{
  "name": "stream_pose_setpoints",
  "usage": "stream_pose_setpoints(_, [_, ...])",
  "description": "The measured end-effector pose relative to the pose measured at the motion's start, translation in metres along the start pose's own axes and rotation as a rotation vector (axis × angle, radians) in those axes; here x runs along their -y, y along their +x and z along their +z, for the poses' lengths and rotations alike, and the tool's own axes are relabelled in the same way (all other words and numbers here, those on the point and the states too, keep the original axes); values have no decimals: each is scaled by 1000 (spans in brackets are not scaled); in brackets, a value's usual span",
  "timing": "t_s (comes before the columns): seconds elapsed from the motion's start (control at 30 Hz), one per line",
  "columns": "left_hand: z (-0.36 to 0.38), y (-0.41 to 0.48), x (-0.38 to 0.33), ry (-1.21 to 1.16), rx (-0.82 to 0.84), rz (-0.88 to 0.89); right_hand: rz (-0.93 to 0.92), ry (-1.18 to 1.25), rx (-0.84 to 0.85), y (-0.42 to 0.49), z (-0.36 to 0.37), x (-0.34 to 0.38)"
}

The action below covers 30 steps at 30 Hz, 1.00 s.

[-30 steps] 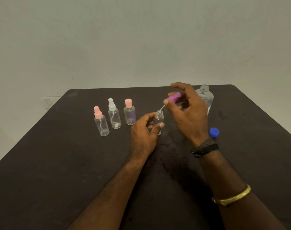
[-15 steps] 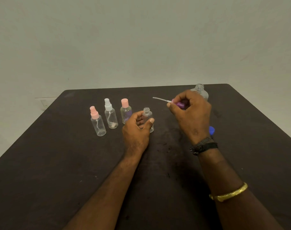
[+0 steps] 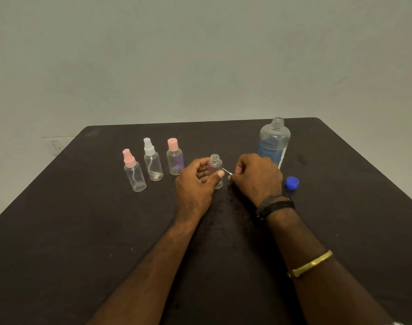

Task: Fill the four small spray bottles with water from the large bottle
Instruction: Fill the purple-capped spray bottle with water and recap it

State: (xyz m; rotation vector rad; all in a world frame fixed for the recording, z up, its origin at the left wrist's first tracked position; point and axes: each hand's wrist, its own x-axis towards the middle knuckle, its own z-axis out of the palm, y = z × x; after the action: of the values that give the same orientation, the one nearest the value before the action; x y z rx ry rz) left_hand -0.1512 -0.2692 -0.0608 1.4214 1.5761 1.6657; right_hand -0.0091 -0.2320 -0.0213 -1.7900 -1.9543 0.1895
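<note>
Open bottle (image 3: 216, 170): table centre, upright, left hand (image 3: 196, 181) cupped round it. Right hand (image 3: 256, 178) closed on sprayer (image 3: 226, 171), lowered near table. Large bottle (image 3: 274, 141): far right, uncapped. Advice: park sprayer clear, steady bottle, pour slowly.

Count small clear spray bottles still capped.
3, in a row left of the hands: pale-pink-topped clear bottle, white-topped clear bottle, pink-capped clear bottle. None seems hidden.
</note>
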Motion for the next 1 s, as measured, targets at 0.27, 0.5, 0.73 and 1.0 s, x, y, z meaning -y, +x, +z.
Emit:
stream_pose_setpoints(0.27, [0,1,1,2,21,-13,-1,9,32,-1,-1,0])
stream_pose_setpoints(0.5, [1,-1,-3,-8,33,-5,-22,152,-195,0,-13,2])
stream_pose_setpoints(0.73, [-1,-2,-7,-13,59,-5,-18,394,-688,7,-37,-10])
stream_pose_setpoints(1.0, [-1,-1,-5,-13,65,1,168,426,-510,16,-27,-25])
